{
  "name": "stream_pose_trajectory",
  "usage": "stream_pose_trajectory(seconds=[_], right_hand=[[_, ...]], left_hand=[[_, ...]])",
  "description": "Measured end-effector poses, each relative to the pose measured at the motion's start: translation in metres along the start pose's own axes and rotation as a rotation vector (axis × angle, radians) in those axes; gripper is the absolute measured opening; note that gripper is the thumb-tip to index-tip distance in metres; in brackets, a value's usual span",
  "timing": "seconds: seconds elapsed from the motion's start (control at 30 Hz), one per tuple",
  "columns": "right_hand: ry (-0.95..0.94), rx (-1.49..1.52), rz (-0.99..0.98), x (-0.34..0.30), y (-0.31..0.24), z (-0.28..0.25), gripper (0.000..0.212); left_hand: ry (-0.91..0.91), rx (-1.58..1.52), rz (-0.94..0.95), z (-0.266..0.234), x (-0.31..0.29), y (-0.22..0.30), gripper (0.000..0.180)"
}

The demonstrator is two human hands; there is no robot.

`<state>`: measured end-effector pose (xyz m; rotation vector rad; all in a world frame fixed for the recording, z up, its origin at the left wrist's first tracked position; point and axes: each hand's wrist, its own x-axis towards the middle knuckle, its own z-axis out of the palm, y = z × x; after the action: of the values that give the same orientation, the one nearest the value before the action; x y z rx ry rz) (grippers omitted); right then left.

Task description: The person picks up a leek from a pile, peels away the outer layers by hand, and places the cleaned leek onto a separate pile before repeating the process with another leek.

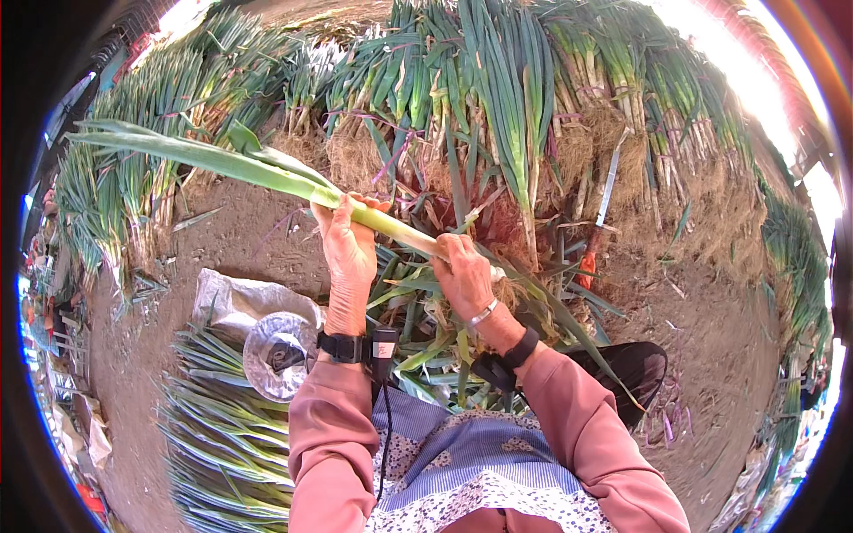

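One long green onion [267,178] is held slantwise before me, its green leaves up at the left and its pale root end down at the right. Around its middle, where green turns pale, my left hand [346,240] is closed. My right hand [465,277] grips the white lower stalk, fingers wrapped over it. A long strip of leaf [569,324] trails down to the right past my right wrist. Below both hands lies a heap of stripped leaves [426,338].
Bundles of green onions [498,80] tied with purple strings line the far side, roots toward me. A long knife [609,182] with an orange handle leans there at the right. Loose onions [222,426] lie at my left by a clear plastic roll [277,355] and a whitish sack [249,302].
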<state>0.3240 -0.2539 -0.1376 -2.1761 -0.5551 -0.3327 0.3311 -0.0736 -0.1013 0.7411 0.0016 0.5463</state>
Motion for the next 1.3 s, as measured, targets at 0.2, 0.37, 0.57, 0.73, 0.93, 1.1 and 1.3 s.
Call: stream_pose_trajectory(seconds=[0.2, 0.37, 0.57, 0.73, 0.93, 1.1, 1.3], right_hand=[[0.080, -0.232, -0.034, 0.016, 0.003, -0.004, 0.033], [0.355, -0.328, -0.230, 0.035, -0.016, 0.012, 0.035], [-0.049, -0.480, -0.105, 0.019, 0.007, 0.001, 0.020], [-0.091, -0.539, 0.074, -0.045, 0.100, -0.022, 0.021], [-0.215, -0.687, 0.321, -0.102, 0.196, -0.067, 0.021], [0.155, -0.365, 0.237, -0.034, 0.087, -0.072, 0.020], [0.197, 0.063, -0.159, 0.009, 0.003, -0.039, 0.017]], left_hand=[[-0.045, -0.191, -0.278, -0.008, -0.011, -0.001, 0.019], [-0.075, -0.196, -0.317, 0.012, -0.029, -0.023, 0.015], [-0.106, -0.242, -0.324, -0.002, -0.025, -0.003, 0.022], [-0.033, -0.227, -0.394, -0.015, -0.025, -0.001, 0.020], [0.022, -0.146, -0.205, -0.016, -0.008, 0.012, 0.018], [-0.059, -0.163, -0.241, -0.001, -0.020, 0.003, 0.032], [-0.210, 0.004, -0.288, 0.009, -0.023, -0.011, 0.034]])
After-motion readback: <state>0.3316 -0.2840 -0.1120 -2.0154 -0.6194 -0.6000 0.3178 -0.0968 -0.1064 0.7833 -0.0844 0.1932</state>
